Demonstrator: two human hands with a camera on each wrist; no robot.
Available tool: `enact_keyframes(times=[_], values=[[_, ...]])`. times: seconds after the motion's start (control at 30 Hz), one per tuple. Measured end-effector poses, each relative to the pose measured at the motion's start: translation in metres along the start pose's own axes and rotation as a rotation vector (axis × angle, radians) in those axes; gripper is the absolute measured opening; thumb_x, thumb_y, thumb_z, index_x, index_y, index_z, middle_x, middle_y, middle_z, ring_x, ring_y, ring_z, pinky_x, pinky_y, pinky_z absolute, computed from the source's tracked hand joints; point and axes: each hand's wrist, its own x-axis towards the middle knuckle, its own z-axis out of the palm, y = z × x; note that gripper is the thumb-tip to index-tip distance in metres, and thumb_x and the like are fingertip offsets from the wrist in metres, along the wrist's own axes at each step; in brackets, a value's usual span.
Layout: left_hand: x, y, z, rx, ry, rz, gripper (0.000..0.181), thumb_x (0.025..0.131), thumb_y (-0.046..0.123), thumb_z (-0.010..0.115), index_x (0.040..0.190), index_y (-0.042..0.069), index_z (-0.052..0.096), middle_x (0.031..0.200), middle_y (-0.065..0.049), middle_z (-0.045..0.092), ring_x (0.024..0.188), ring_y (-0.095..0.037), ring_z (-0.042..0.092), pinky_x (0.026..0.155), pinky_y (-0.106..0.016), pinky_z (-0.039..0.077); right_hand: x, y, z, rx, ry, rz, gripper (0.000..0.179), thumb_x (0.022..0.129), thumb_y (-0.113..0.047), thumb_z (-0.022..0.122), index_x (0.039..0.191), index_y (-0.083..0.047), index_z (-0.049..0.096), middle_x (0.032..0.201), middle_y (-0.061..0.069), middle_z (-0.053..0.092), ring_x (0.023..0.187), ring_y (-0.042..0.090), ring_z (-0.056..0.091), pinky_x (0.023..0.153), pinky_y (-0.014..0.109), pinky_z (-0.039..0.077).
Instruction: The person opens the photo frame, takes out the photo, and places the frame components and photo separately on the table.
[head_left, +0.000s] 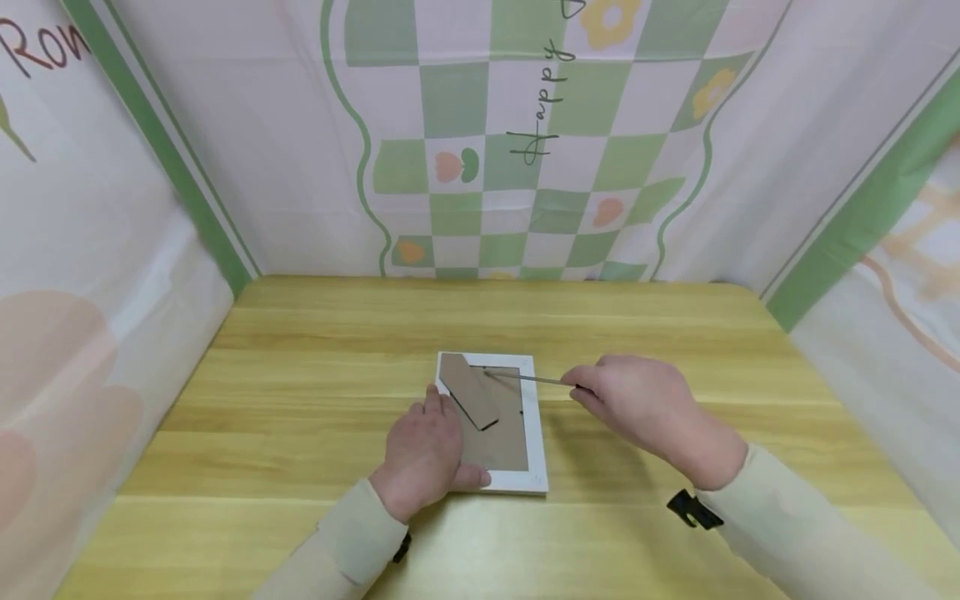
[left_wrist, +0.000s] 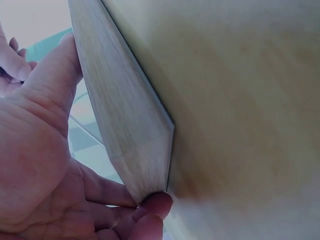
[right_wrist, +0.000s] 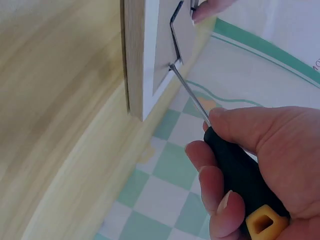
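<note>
A white picture frame (head_left: 534, 425) lies face down on the table, its brown backing board (head_left: 512, 446) and slanted easel leg (head_left: 469, 390) showing. My left hand (head_left: 422, 454) grips the frame by its lower left corner, fingers along the left side and thumb at the near edge. In the left wrist view, thumb and fingers bear on the frame's wood-toned side (left_wrist: 117, 105). My right hand (head_left: 637, 404) holds a screwdriver (right_wrist: 232, 172) with a dark handle and yellow end. Its thin metal shaft slants left, and the tip meets the backing board close to the frame's far inner edge.
The wood-grain table (head_left: 322, 342) extends around the frame on all sides. A green-and-white checked cloth (head_left: 517, 167) hangs behind it, with printed cloth (head_left: 97, 333) on the left and more on the right. Black straps (head_left: 693, 510) show near my sleeves.
</note>
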Motion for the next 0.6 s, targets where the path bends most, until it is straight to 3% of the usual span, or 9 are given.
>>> enact_keyframes(times=[0.37, 0.6], values=[[-0.0052, 0.0004, 0.0004, 0.007, 0.035, 0.028, 0.120, 0.072, 0.076, 0.080, 0.144, -0.016, 0.050, 0.153, -0.034, 0.048, 0.122, -0.038, 0.064, 0.082, -0.041, 0.061, 0.0006, -0.0056, 0.0037, -0.021, 0.058, 0.033, 0.016, 0.095, -0.024, 0.075, 0.110, -0.027, 0.079, 0.087, -0.002, 0.073, 0.074, 0.019, 0.070, 0.043, 0.036, 0.043], [-0.0052, -0.0001, 0.0007, 0.018, 0.039, 0.036, 0.121, 0.072, 0.076, 0.080, 0.144, -0.016, 0.049, 0.152, -0.035, 0.047, 0.122, -0.038, 0.064, 0.083, -0.041, 0.061, 0.0022, -0.0076, 0.0057, -0.006, 0.089, 0.028, 0.011, 0.092, -0.021, 0.079, 0.090, -0.028, 0.070, 0.080, -0.006, 0.063, 0.061, 0.009, 0.057, 0.041, 0.029, 0.033]])
